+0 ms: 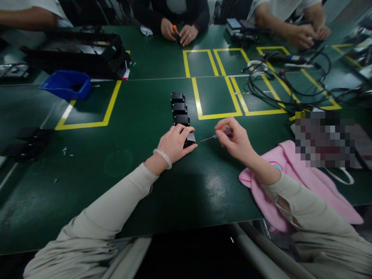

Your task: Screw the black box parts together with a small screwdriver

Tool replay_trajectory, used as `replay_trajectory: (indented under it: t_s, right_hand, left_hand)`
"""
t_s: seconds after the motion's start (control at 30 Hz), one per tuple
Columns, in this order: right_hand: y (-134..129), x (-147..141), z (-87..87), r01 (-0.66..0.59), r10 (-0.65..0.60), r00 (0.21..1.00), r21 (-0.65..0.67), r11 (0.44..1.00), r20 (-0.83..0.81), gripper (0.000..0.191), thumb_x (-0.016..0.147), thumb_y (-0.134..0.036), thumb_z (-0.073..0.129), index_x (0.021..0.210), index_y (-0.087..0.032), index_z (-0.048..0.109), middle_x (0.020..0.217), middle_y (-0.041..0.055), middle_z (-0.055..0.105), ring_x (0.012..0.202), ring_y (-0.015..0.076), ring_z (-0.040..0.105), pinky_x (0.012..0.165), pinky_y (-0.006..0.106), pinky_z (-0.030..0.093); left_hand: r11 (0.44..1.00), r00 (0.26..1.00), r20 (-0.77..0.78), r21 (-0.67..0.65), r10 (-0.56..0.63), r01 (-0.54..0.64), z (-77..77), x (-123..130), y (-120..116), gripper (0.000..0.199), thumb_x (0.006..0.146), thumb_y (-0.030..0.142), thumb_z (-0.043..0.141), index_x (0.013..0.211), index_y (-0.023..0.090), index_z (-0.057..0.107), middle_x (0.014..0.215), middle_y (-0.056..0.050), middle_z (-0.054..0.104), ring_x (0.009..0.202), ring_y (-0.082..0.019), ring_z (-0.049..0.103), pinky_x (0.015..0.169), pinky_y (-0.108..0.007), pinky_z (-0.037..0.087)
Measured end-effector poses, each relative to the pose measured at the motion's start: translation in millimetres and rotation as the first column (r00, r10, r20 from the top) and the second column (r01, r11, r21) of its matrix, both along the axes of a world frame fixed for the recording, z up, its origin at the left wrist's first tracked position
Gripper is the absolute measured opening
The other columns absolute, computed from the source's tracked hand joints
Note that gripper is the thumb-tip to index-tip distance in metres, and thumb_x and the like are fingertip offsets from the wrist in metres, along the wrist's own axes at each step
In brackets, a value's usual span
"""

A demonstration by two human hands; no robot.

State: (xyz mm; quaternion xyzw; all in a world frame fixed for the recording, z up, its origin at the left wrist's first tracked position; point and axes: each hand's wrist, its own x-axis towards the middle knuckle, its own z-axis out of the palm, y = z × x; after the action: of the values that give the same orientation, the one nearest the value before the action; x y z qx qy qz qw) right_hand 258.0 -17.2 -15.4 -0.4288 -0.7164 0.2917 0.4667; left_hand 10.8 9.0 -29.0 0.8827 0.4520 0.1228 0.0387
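A: Where is our row [179,108] of black blocks?
B: On the green table [145,116], in front of us. We see three blocks beyond our left hand [174,142] and one, the near block [191,137], partly under it.

A: How firmly do we have that one?
B: Our fingers curl over its top and our thumb lies along its near side, so the hand is closed around it. How hard we press, we cannot tell.

A: And our right hand [237,141]?
B: Just right of the row's near end, thumb and fingers pinched together on the screwdriver [215,136]. The blade points left at the near block's corner; we cannot tell whether the tip touches.

A: What else do we see around the row?
B: Well left of it, and a little farther off, the blue bin [83,90]; left and nearer us, some small loose bits [64,150]. Yellow tape [221,116] runs to its right. The pink cloth [302,186] lies right of it and nearer us. Beyond it, a co-worker's hands [188,35] hold an orange-tipped tool [175,30].
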Motion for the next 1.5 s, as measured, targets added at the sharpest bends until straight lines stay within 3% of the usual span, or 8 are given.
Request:
replay_trajectory:
  t_s: [0.1, 0.27, 0.47, 0.67, 0.9, 1.1, 1.3, 1.5]
  right_hand:
    - [0.0, 0.2, -1.0, 0.004, -0.004, 1.0, 0.009, 1.0, -0.003, 0.017, 0.101, -0.039, 0.065, 0.104, -0.024, 0.058, 0.076, -0.0033, 0.059, 0.059, 0.0118, 0.054, 0.057, 0.028, 0.04]
    - [1.6, 0.3, -1.8, -0.032, 0.032, 0.999, -0.01, 0.999, -0.009, 0.026, 0.103, -0.048, 0.062, 0.096, -0.024, 0.057, 0.067, -0.0049, 0.055, 0.059, 0.0126, 0.054, 0.058, 0.028, 0.04]
    - [1.7, 0.4, -1.9, -0.004, 0.004, 1.0, 0.008, 1.0, -0.013, 0.02, 0.102, -0.044, 0.062, 0.104, -0.024, 0.058, 0.073, -0.0042, 0.057, 0.061, 0.0128, 0.056, 0.059, 0.029, 0.041]
    - [1.7, 0.6, 0.3, -0.032, 0.032, 0.999, -0.011, 0.999, -0.004, 0.022, 0.103, -0.044, 0.062, 0.094, -0.024, 0.057, 0.067, -0.0047, 0.055, 0.059, 0.0126, 0.055, 0.059, 0.029, 0.041]
    - [0.8, 0.9, -0.4, -0.008, 0.008, 1.0, 0.009, 1.0, 0.001, 0.015, 0.1, -0.037, 0.064, 0.103, -0.024, 0.057, 0.073, -0.0042, 0.057, 0.061, 0.0129, 0.054, 0.059, 0.029, 0.041]
    - [1.7, 0.5, -0.4, -0.031, 0.031, 0.999, -0.034, 0.999, -0.015, 0.021, 0.103, -0.041, 0.063, 0.093, -0.023, 0.057, 0.066, -0.0057, 0.055, 0.054, 0.0103, 0.05, 0.055, 0.028, 0.037]
    - [2.3, 0.8, -3.3, -0.006, 0.007, 1.0, 0.015, 1.0, -0.026, 0.015, 0.101, -0.036, 0.064, 0.103, -0.023, 0.058, 0.074, -0.0041, 0.057, 0.062, 0.0118, 0.055, 0.059, 0.027, 0.04]
    - [2.3, 0.5, -2.5, -0.035, 0.033, 0.999, -0.044, 0.998, -0.036, 0.02, 0.103, -0.041, 0.062, 0.095, -0.023, 0.057, 0.066, -0.006, 0.054, 0.05, 0.0097, 0.047, 0.052, 0.027, 0.035]
  left_hand:
    - [1.0, 1.0, -0.005, -0.002, 0.0, 0.0, 0.6, 0.3, -0.2, 0.048, 0.099, 0.048, 0.065, 0.138, 0.02, 0.057, 0.128, -0.013, 0.063, 0.113, -0.03, 0.061, 0.093, -0.042, 0.054]
    - [1.0, 1.0, -0.003, -0.007, 0.008, -0.008, 0.6, 0.6, -0.5, 0.048, 0.099, 0.048, 0.066, 0.138, 0.022, 0.057, 0.127, -0.012, 0.063, 0.113, -0.03, 0.061, 0.092, -0.041, 0.054]
    - [1.0, 1.0, 0.007, -0.004, 0.002, -0.002, -0.8, -0.3, 0.1, 0.048, 0.099, 0.047, 0.066, 0.138, 0.021, 0.056, 0.127, -0.013, 0.063, 0.113, -0.03, 0.06, 0.091, -0.042, 0.054]
    - [1.0, 1.0, -0.006, -0.011, 0.005, -0.005, 0.5, 0.3, -0.1, 0.049, 0.099, 0.048, 0.066, 0.138, 0.021, 0.057, 0.128, -0.013, 0.063, 0.114, -0.03, 0.061, 0.092, -0.041, 0.054]
    - [1.0, 1.0, -0.004, -0.014, 0.004, -0.004, 0.7, 0.0, 0.2, 0.048, 0.1, 0.048, 0.065, 0.139, 0.021, 0.056, 0.128, -0.013, 0.063, 0.113, -0.03, 0.06, 0.092, -0.041, 0.054]
    - [1.0, 1.0, -0.012, -0.011, 0.005, -0.005, 0.9, 0.4, 0.0, 0.049, 0.099, 0.048, 0.066, 0.139, 0.02, 0.057, 0.128, -0.013, 0.063, 0.112, -0.03, 0.061, 0.092, -0.042, 0.054]
    - [1.0, 1.0, -0.015, 0.001, 0.002, -0.002, 0.0, 0.4, 0.3, 0.049, 0.099, 0.048, 0.067, 0.138, 0.019, 0.057, 0.127, -0.013, 0.063, 0.112, -0.03, 0.062, 0.093, -0.042, 0.054]
    - [1.0, 1.0, -0.007, 0.003, 0.001, -0.001, -0.7, -0.1, 0.1, 0.049, 0.099, 0.048, 0.067, 0.138, 0.02, 0.057, 0.127, -0.012, 0.063, 0.112, -0.03, 0.062, 0.092, -0.041, 0.054]
